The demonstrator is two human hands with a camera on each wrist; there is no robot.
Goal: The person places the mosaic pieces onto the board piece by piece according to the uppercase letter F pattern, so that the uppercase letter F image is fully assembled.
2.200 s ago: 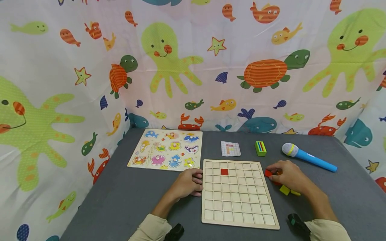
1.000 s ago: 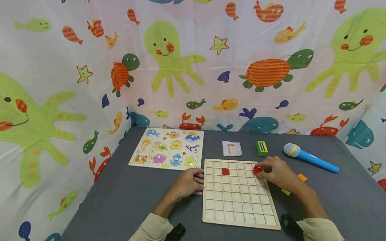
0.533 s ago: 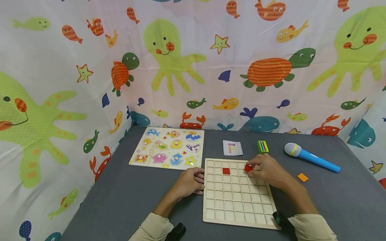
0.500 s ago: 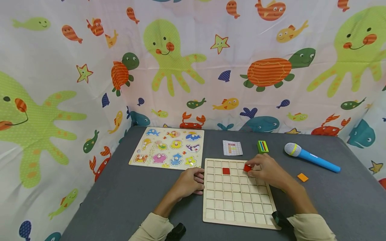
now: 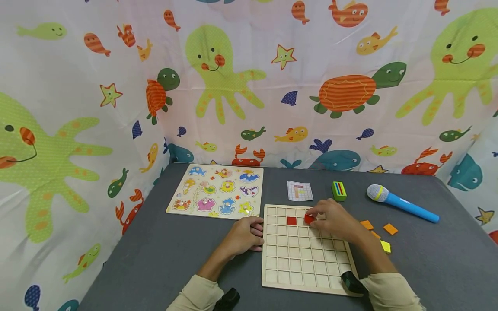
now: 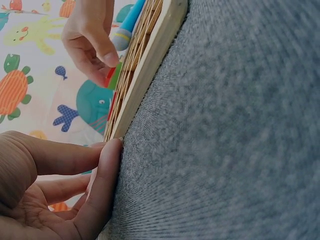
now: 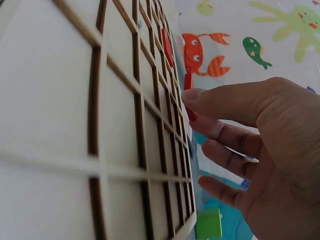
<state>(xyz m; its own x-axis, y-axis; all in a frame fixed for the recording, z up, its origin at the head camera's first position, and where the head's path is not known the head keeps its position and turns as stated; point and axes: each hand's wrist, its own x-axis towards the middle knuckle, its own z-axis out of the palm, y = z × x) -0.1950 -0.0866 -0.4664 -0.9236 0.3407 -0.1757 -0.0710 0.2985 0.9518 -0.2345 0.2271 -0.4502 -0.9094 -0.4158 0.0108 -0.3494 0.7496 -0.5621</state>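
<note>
A: Start at the left. What lies there?

B: Animal puzzle board [image 5: 215, 191], flat near the far-left corner of the grey table [image 5: 186, 259]. Patterned curtain [image 5: 241, 86] behind.

A: Next along?

B: Left hand [image 5: 244, 235], at the left edge of the grid board [image 5: 307, 293]. Left wrist view: thumb and a finger pinch that edge.

A: Anything set in the grid?

B: One red tile [image 5: 291, 221], flat in a cell; second row from the far edge, third column from the left edge. Past that far edge, a small printed card [image 5: 300, 191] on the table.

A: And the second red one?

B: Held red tile [image 5: 309, 219]: over the far part of the board, just right of the one set in. Thumb and finger of the right hand [image 5: 337, 220] grasp it, tilted up on edge in the right wrist view. Cannot tell whether it touches the wood.

A: Farther right?

B: Green striped box [image 5: 339, 191], beyond the board's far-right corner. Orange tiles [image 5: 391, 229] and a yellow tile [image 5: 385, 246] lie loose off the board's right edge, near the forearm. Last, a blue microphone [image 5: 408, 207], slantwise toward the table's right edge.
</note>
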